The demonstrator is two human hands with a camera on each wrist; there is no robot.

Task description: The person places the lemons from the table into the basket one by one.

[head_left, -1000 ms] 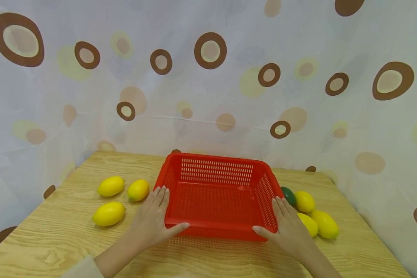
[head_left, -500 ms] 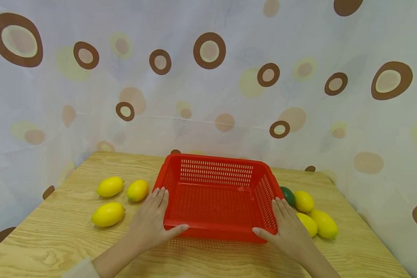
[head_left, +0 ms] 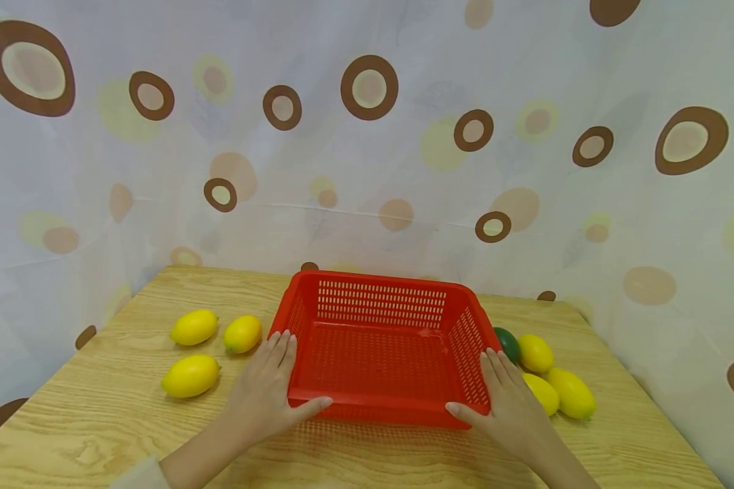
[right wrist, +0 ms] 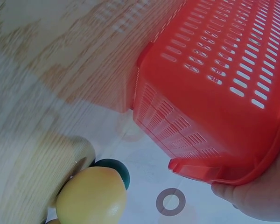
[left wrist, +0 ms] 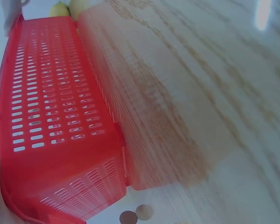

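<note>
The red perforated plastic basket (head_left: 385,346) is held mid-table, open side up, long axis left-right. Left hand (head_left: 266,390) and right hand (head_left: 508,401) lie flat-fingered against its near corners (thumbs hooked on the front rim). Slipping is risked; yellow lemons (head_left: 565,392) beside could be knocked.

Three yellow lemons (head_left: 211,345) lie at the bench's (head_left: 98,407) left, three more (head_left: 553,380) with a dark green fruit (head_left: 509,343) at right; a circle-patterned curtain (head_left: 367,136) fills the upper frame.
</note>
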